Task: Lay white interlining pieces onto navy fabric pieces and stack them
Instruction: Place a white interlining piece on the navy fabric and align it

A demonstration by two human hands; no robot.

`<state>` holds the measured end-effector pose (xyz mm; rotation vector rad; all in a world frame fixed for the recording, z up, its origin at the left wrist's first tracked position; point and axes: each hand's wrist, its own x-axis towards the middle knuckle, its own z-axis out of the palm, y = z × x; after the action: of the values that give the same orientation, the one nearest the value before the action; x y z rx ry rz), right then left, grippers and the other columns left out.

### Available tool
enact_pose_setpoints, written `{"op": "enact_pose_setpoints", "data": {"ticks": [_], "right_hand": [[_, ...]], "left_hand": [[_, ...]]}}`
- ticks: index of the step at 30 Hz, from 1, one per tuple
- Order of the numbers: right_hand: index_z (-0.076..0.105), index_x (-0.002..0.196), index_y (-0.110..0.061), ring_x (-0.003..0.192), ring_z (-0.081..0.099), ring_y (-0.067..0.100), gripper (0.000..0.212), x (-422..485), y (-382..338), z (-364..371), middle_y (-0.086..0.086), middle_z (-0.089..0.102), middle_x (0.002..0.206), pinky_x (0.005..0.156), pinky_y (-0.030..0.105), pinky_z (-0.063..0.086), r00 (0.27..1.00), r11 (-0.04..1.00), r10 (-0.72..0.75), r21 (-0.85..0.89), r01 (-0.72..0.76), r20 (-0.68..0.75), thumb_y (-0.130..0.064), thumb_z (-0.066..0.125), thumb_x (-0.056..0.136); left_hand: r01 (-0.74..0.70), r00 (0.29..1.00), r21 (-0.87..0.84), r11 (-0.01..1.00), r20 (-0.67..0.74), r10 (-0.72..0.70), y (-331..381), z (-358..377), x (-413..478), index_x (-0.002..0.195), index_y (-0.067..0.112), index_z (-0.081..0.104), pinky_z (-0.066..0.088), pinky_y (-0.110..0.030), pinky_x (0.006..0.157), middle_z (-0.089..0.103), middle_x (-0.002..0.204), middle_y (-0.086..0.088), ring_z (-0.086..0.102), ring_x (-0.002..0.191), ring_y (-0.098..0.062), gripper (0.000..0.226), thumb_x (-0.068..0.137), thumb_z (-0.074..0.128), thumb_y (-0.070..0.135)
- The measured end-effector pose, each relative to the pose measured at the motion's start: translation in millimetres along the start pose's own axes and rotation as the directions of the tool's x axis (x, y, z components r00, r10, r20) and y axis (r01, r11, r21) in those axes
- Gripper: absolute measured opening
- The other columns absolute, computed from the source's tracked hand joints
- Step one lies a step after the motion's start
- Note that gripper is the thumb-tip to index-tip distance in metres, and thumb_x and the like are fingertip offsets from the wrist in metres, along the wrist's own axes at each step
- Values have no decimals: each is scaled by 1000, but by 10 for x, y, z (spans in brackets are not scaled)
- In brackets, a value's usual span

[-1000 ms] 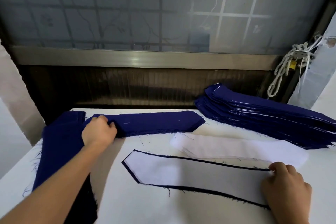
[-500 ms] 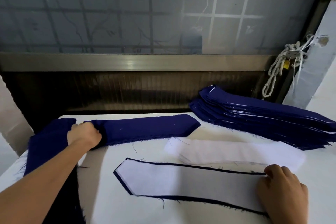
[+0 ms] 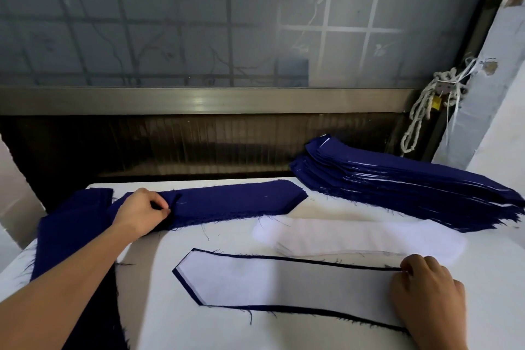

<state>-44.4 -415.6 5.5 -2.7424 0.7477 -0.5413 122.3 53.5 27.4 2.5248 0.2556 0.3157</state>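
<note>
Head view: left hand is pinching the top navy fabric piece between thumb and curled fingers near the surface's far left corner. Right hand, fingers curled, is gripping the right end of the interlining-topped piece toward the near edge. Finished stack is sitting far right.

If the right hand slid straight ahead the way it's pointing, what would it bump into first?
Probably the loose white interlining pile, lying just past the right hand. The hand holds the end of the lined navy piece; depth is hard to judge.
</note>
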Motion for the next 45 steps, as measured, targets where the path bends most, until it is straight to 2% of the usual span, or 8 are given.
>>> {"op": "enact_pose_setpoints", "data": {"ticks": [7,15,20,27,32,35,39,45], "right_hand": [[67,84,-5,81,56,39,12,-7,18,44,14,60,80,75,43,35,994,998,-63,23,65,-88,0,67,73],[69,85,-5,83,58,42,24,-57,14,83,15,62,86,87,53,35,926,982,-182,-15,188,-330,4,76,64],[68,88,-7,86,57,40,31,-90,4,137,13,62,92,89,52,33,840,949,-294,-38,312,-456,-22,43,75],[67,109,-9,99,62,32,50,-127,-539,241,8,64,109,88,45,44,739,763,-637,-41,645,-222,-11,82,61],[48,137,-21,135,43,14,78,-388,-1461,308,-8,51,141,112,39,23,597,565,-793,220,795,-122,-22,79,66],[56,129,-23,138,40,8,59,-487,-1920,376,-11,58,133,118,40,16,494,440,-863,327,837,-104,-18,74,73],[70,88,-22,92,65,9,25,-423,-2048,401,-10,69,84,114,43,30,512,458,-845,282,843,-156,-7,74,68],[74,85,-18,79,61,18,25,-17,-1380,301,-3,62,81,106,45,37,533,563,-808,-61,824,-249,-1,77,68]], "left_hand": [[27,965,-404,914,-229,-130,193,130,-282,134,17,52,47,-35,87,58,106,0,58,94,-18,54,86,76,11],[-155,960,-586,795,-279,-18,680,463,-1074,101,29,68,45,-16,80,67,95,19,59,92,12,12,95,66,19],[-299,922,-437,848,-360,139,759,660,-1378,101,19,70,49,-20,79,66,95,20,63,91,-3,27,91,59,-4],[-453,850,-296,841,-427,308,735,638,-1518,76,23,61,42,-21,59,59,75,18,54,68,-7,34,70,51,-9],[-621,722,-196,759,-521,456,746,543,-1570,77,11,63,44,-29,63,59,75,7,52,69,-12,24,72,43,0],[-688,664,-160,708,-533,525,740,477,-1598,85,18,57,42,-22,67,58,79,5,50,71,-11,19,79,43,9],[-660,665,-203,723,-604,438,696,437,-1575,95,14,59,46,-27,73,60,89,0,55,80,-17,28,80,38,3],[-451,756,-379,808,-643,120,713,430,-1527,109,5,65,46,-14,88,61,102,9,58,91,-11,48,78,40,-20]]}}
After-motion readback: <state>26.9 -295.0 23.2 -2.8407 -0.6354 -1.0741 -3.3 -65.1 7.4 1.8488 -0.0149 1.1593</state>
